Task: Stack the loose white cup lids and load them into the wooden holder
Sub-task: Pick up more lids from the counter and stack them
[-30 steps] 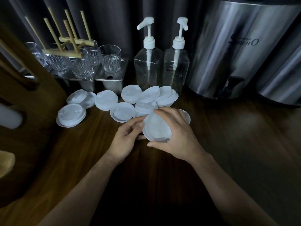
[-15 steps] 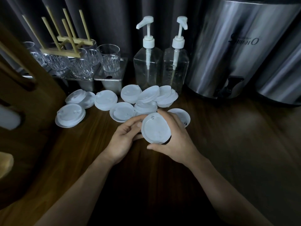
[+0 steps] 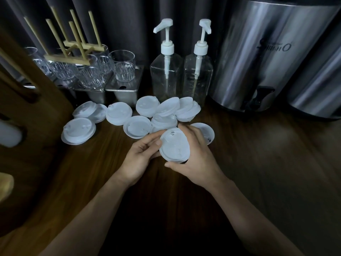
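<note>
Left grip (image 3: 140, 156) meets right grip (image 3: 195, 157).
Right curls round a lid (image 3: 174, 146); left pinches its rim; forearms converge.

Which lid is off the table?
The lid held between the left hand and right hand, tilted toward the camera; the other lids lie on the table.

The dark wooden counter (image 3: 267, 163) carries a scatter of white lids (image 3: 79, 130) toward its back, several overlapping. Behind them stand two clear pump bottles (image 3: 166, 78), with steel tins (image 3: 123, 91) to their left and two steel urns (image 3: 267, 58) to their right. A large wooden stand (image 3: 36, 117) occupies the left edge.
</note>
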A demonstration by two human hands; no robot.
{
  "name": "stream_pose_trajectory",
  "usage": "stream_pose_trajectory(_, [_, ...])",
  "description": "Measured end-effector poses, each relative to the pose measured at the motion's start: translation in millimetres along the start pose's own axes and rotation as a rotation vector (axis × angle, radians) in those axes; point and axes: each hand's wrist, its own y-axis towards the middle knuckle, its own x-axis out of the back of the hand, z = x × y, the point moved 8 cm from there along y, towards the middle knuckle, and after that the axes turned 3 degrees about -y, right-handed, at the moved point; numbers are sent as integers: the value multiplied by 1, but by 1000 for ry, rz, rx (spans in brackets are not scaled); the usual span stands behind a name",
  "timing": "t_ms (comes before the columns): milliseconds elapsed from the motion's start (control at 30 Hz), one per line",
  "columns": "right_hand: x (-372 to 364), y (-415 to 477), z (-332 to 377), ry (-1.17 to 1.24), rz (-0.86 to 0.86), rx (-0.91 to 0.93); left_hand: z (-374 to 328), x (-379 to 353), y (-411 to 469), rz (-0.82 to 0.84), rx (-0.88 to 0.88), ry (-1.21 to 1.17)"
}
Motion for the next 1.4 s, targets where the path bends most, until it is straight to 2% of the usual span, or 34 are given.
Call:
stream_pose_trajectory(300, [12, -11, -6, -104, -67, 69, 2, 0, 0, -28, 10, 57])
stream_pose_trajectory(400, [26, -15, -17, -91, -186, 71, 3, 2, 0, -79, 11, 39])
stream_pose_trajectory(533, [54, -19, -51, -122, -400, -91, 3, 7, 0, -148, 6, 28])
stream_pose_trajectory(633, [58, -20, -66, -159, -398, -151, 2, 6, -1, -155, 9, 51])
stream_pose_trajectory(833, [51, -19, -82, -281, -289, -279, 2, 7, -1, -152, 16, 80])
stream_pose_trajectory(1000, [54, -21, -83, -178, -313, -314, 3, 6, -1, -147, 17, 77])
stream_pose_trajectory(1133, [62, -23, -79, 75, -389, -312, 3, 7, -1, -157, 18, 66])
stream_pose_trajectory(1267, [60, -25, -68, 316, -374, -266, 6, 8, -1, -175, 26, 62])
stream_pose_trajectory(1400, [64, -25, -54, 432, -391, -158, 7, 8, 0, -184, 30, 85])
